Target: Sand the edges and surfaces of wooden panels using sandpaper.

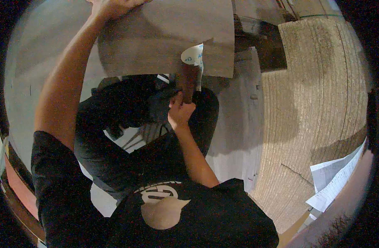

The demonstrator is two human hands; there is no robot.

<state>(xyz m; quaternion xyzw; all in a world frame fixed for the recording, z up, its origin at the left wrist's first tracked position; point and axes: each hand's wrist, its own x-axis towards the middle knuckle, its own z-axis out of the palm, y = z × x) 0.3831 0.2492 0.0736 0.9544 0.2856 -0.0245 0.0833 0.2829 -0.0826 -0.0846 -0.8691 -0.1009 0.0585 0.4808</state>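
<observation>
My left hand (116, 7) reaches to the far edge of the view, over a large grey-brown flat panel (156, 45). Its fingers look spread, though the top edge cuts part of them off. Closer in, above my lap, my right hand (182, 113) is closed around the lower end of a dark brown tube-shaped thing (189, 78). At the tube's upper end, a curled white paper piece with blue marks (192, 56) flares out over the panel's near edge. What the tube is made of cannot be made out.
My dark-trousered legs (111, 99) lie bent below the panel. To the right stand a pale grey board-like surface (239, 111) and a ribbed tan surface (317, 103). White printed sheets (336, 175) lie at the lower right. Dark shadowed gaps (264, 45) show beyond the panel's right edge.
</observation>
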